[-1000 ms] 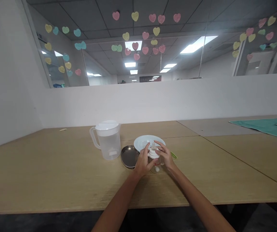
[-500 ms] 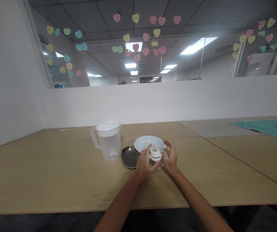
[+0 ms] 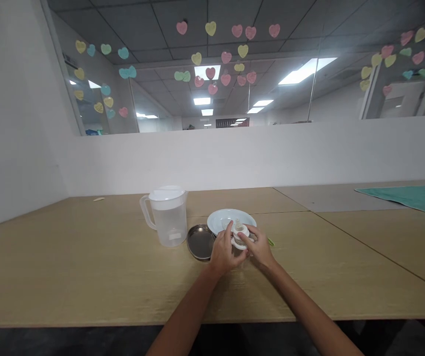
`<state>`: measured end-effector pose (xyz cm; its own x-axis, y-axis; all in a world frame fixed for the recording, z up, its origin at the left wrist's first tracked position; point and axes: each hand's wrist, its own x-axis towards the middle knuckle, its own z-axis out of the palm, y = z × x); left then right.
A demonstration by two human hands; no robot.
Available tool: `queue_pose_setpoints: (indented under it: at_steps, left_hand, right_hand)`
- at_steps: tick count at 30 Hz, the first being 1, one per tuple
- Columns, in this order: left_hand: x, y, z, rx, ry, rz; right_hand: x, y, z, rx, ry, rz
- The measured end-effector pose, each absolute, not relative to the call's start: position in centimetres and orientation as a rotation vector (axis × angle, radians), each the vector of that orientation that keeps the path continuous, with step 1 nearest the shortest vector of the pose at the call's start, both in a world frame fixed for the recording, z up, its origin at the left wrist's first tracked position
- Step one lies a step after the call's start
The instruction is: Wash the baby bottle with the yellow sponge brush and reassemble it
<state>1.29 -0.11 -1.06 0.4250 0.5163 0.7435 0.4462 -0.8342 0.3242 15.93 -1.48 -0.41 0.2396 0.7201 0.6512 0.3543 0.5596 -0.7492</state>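
A baby bottle point(image 3: 239, 241) with a clear teat and a white collar is upright between my hands, above the near side of a pale bowl point(image 3: 215, 218). My left hand point(image 3: 223, 251) is closed round the bottle's left side, its thumb low in front. My right hand point(image 3: 260, 248) has its thumb and fingers closed on the white collar. My fingers hide much of the bottle's body. Behind the teat, something clear lies in the bowl, too small to name.
Left of the bowl are a round dark metal dish point(image 3: 199, 242) and a clear plastic pitcher point(image 3: 168, 217) with a lid. A green tip point(image 3: 271, 242) shows beyond my right hand. A teal cloth point(image 3: 408, 197) lies at the far right of the wooden table point(image 3: 86, 267).
My right hand has moved in to the left, and its raised fingers have closed on the white collar. The collar now tilts slightly. My left hand keeps its hold.
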Motion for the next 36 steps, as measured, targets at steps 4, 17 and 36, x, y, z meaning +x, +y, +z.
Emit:
queue_pose_setpoints:
  at_steps: [4,17,36]
  left_hand:
    - [1.3,0.1,-1.1,2.568,0.907,1.373]
    - [1.3,-0.1,-0.8,2.574,0.911,1.376]
    - [1.2,-0.2,-0.6,2.596,0.928,1.352]
  right_hand:
    - [16.6,-1.1,0.4,-0.764,-1.053,0.827]
    - [19.2,-1.0,1.3,-0.231,-0.662,1.162]
    - [20.1,0.3,-0.1,-0.267,-0.600,1.088]
